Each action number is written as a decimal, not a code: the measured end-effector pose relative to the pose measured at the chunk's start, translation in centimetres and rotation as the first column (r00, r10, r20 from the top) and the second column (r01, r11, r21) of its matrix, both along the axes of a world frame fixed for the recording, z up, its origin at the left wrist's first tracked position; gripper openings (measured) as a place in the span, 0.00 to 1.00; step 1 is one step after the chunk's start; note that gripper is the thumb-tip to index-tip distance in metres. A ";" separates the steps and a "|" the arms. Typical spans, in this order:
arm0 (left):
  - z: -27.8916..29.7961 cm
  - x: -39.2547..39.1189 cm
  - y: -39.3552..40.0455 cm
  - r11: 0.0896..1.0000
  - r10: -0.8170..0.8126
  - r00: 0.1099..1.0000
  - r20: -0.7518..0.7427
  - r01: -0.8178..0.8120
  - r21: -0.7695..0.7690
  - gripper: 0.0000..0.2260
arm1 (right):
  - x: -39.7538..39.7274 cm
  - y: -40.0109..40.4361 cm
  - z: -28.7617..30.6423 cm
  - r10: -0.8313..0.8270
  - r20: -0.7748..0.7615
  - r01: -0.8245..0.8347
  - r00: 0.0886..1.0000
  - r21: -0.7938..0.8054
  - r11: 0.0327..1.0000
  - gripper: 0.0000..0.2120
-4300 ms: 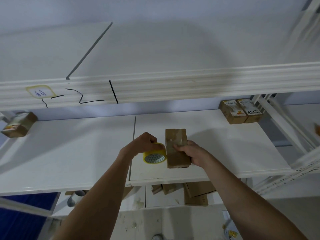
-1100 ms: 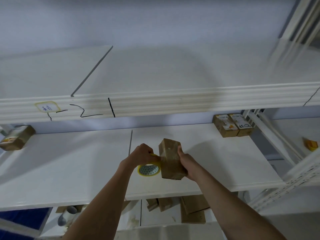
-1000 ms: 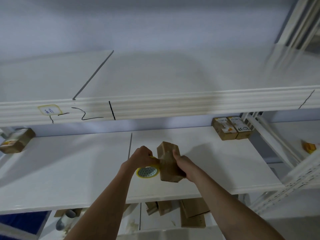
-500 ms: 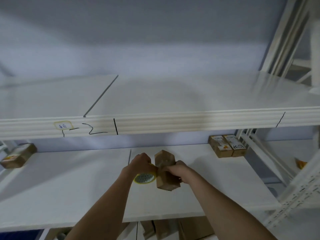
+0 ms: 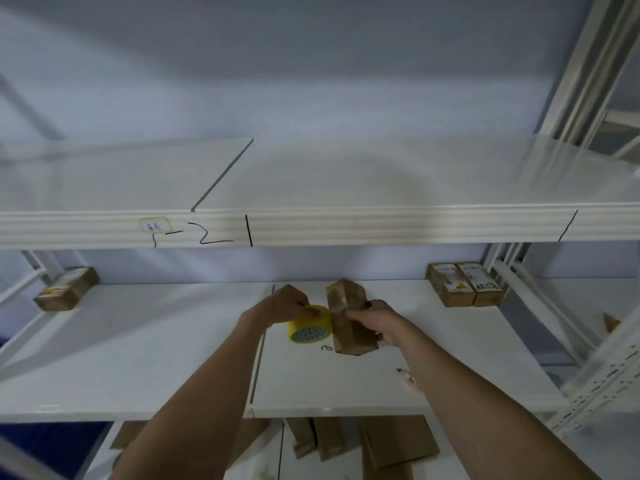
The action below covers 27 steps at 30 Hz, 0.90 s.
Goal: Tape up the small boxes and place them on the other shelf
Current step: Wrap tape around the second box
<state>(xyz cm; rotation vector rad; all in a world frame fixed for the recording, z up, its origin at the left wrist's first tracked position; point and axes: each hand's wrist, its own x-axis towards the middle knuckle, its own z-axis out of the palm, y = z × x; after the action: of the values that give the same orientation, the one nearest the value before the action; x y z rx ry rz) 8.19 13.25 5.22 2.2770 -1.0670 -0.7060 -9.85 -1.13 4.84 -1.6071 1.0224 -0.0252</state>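
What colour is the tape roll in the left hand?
Yellow: the tape roll, gripped by the left hand, shows best in the head view.

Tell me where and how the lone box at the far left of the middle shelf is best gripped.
Probably across its two long sides, from above. The lone box lies flat on the middle shelf, label face up, with bare shelf around it, so fingers and thumb can straddle its narrow width. Both hands are busy now: the left hand holds the tape roll, the right hand another box.
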 end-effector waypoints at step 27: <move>-0.9 -0.4 0.5 0.999 0.026 0.963 0.268 -0.034 0.024 0.21 | -1.5 -0.9 -2.5 -0.039 0.155 0.018 0.987 0.133 0.991 0.35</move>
<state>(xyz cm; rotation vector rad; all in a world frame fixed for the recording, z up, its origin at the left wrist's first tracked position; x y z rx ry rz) 7.79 13.75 4.35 2.4579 -1.1459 -0.4092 -11.38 -2.03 2.39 -1.4473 0.9062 -0.1012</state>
